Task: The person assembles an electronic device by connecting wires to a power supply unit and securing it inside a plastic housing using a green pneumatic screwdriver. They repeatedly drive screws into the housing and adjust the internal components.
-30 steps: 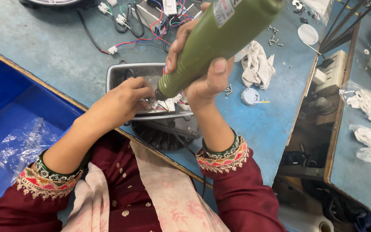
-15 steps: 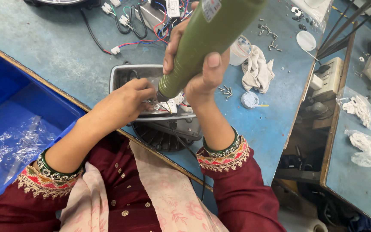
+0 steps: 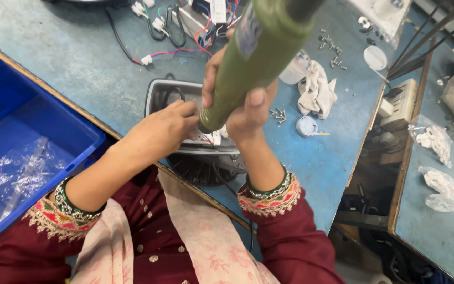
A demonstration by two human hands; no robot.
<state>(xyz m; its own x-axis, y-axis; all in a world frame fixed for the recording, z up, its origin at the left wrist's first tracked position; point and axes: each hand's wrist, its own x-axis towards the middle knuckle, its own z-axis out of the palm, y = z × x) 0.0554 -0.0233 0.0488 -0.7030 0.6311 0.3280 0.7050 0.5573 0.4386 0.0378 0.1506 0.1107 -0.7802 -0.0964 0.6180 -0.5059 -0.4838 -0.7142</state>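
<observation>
Since the earlier frame the green electric screwdriver (image 3: 258, 58) has shifted slightly right. Its long axis leans, tip down-left onto the grey housing (image 3: 195, 123) on the surface (image 3: 80, 63). The right hand (image 3: 240, 102) grips it; the left hand (image 3: 166, 126) pinches beside the tip.

— What's under your view?
— You're looking down at a worn, blue-painted tabletop (image 3: 64, 68) with a wooden edge running diagonally from the left of the frame toward the lower middle.
— And at the left?
— A deep blue plastic bin (image 3: 38, 142) sits just beside that edge.
— The right side?
— A second blue tabletop (image 3: 437, 236) stands apart from yours; a dark gap (image 3: 374, 210) lies between them. The light is even and soft.
</observation>
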